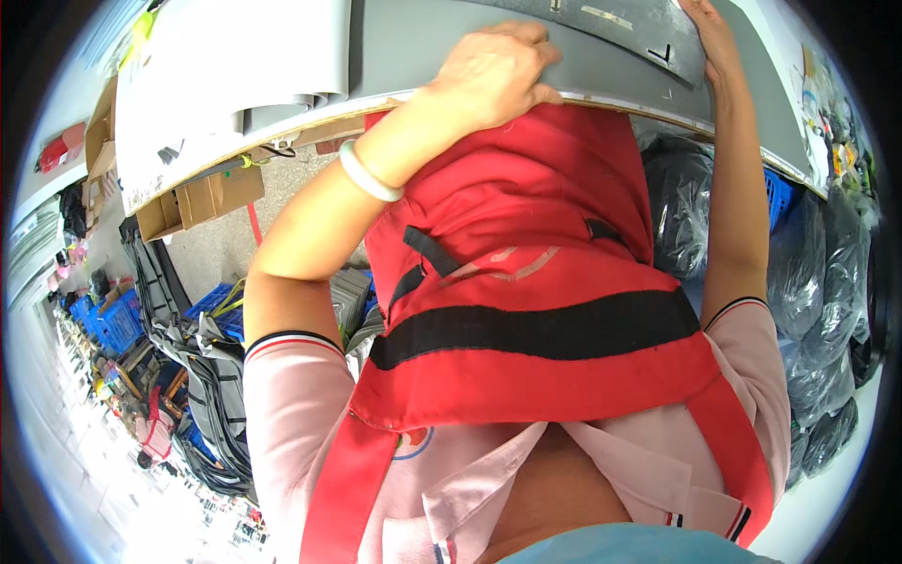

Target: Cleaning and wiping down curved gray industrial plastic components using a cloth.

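Workshop floor, goods stacked along both sides; a long pale counter (235,56) runs across the top of view. On it lies a grey sheet of material (442,38), spread flat under both hands. Left hand (493,75) rests palm-down on the sheet at the counter's near edge, fingers curled loosely, gripping nothing. Right hand (709,33) lies further along the sheet, flat and open, partly cut off by the frame edge. A pale bangle (368,174) sits on the left wrist. Below the hands, a red apron (526,282). Black bagged bundles (817,273) beside the right forearm; blue crates (221,310) below the left elbow.
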